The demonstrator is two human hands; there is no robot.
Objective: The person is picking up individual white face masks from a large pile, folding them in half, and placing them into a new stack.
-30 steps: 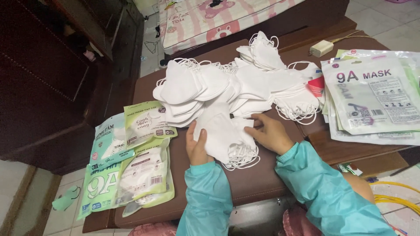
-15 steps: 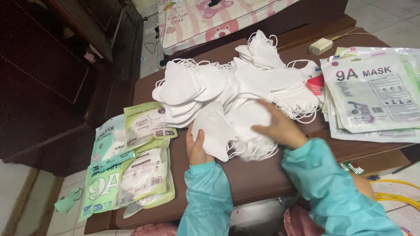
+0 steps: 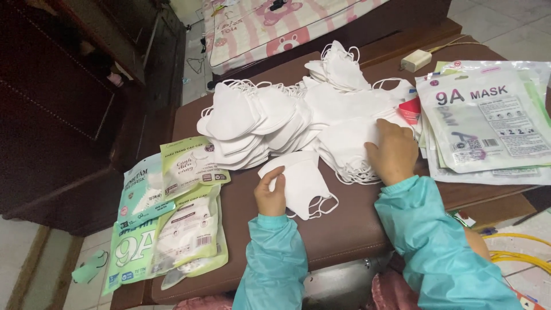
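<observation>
Left hand (image 3: 271, 194): my fingers pinch the left edge of one white mask (image 3: 301, 185).
Right hand (image 3: 394, 150): lies flat, fingers spread, on the mask pile (image 3: 287, 120); grips nothing.
Mask location: on the brown table (image 3: 350, 229), just before the pile.
Handling: light, soft, floppy; I judge the folded edge the best hold, not the ear loops.
Count: one mask separated; pile too many to count; filled packs (image 3: 172, 224), about four; empty pouches (image 3: 488, 123), one stack.

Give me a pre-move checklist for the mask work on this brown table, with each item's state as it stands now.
1. Left hand holds the edge of the small mask stack: ok.
2. Right hand rests on the big white mask pile: ok.
3. Small stack lies apart from the big pile: ok.
4. Ear loops of the small stack free of tangles: cannot tell.
5. Empty pouches within the right hand's reach: ok.
6. Filled packs fully on the table: not ok, they overhang the left edge.
</observation>
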